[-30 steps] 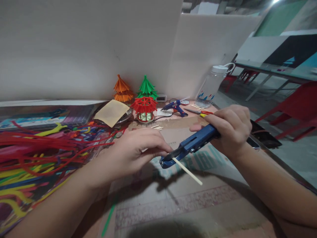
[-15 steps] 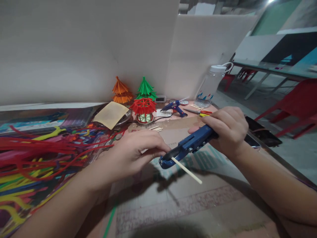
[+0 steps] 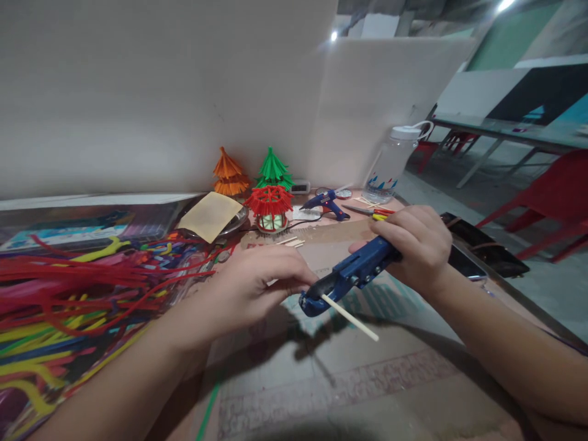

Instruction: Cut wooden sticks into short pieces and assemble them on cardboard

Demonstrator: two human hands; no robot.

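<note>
My right hand [image 3: 413, 242] is wrapped around the handles of a blue hand cutter [image 3: 361, 266], whose jaws point left and down. A thin pale wooden stick [image 3: 351, 318] passes between the jaws, its longer free end sticking out toward me. On the other side of the jaws, the thumb and fingers of my left hand [image 3: 271, 278] are pinched together at the stick's far end, which they mostly hide. Both hands are above the board on the table.
Loose pipe cleaners [image 3: 82, 288] cover the left side. Behind my hands stand orange [image 3: 228, 174] and green [image 3: 273, 168] trees and a small red-roofed house [image 3: 270, 211]. A glue gun [image 3: 327, 204], pliers [image 3: 367, 211], a water bottle [image 3: 388, 165] and a phone [image 3: 466, 263] lie farther right.
The view has shifted slightly, so everything sits a little lower and to the right. Both hands keep their grip on the cutter and stick, which stays between the jaws.
</note>
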